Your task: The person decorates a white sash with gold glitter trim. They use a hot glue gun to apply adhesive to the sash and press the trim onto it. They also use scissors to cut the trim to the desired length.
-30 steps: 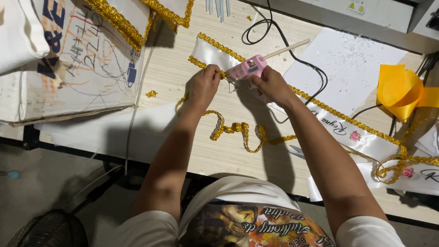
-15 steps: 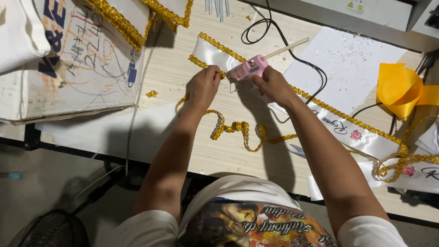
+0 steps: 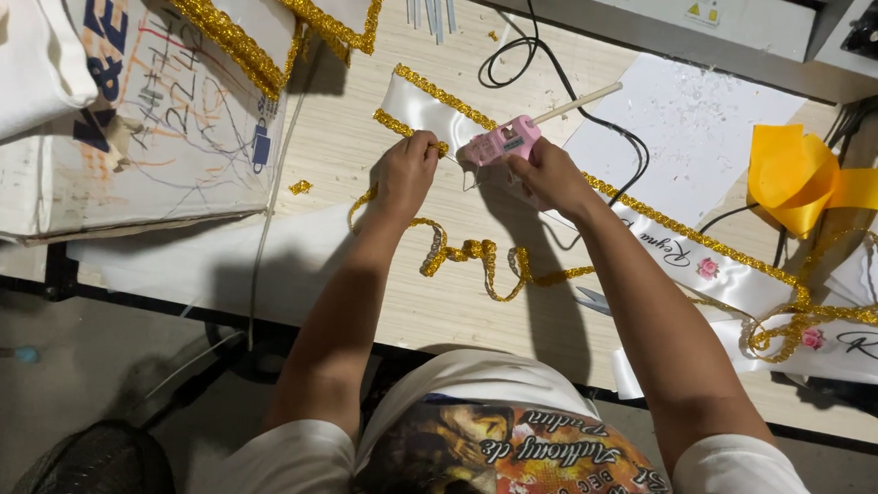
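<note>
Pink glue gun (image 3: 502,140), a pale stick poking from its back, sits gripped in the right hand (image 3: 551,178) over a white sash (image 3: 426,111) on the wooden table (image 3: 344,152). The left hand (image 3: 406,170) pinches gold trim (image 3: 479,254) against the sash's near edge. At far left lies a flat white package (image 3: 166,112) with scrawled marks and a small blue label. A grey machine (image 3: 651,23) with a yellow triangular sticker stands at the top; yellow ribbon (image 3: 813,176) curls at right.

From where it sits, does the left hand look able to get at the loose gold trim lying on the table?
Probably yes. The left hand presses the white satin sash, and the loose gold trim lies just below its wrist on bare wooden table, with nothing between them.
</note>
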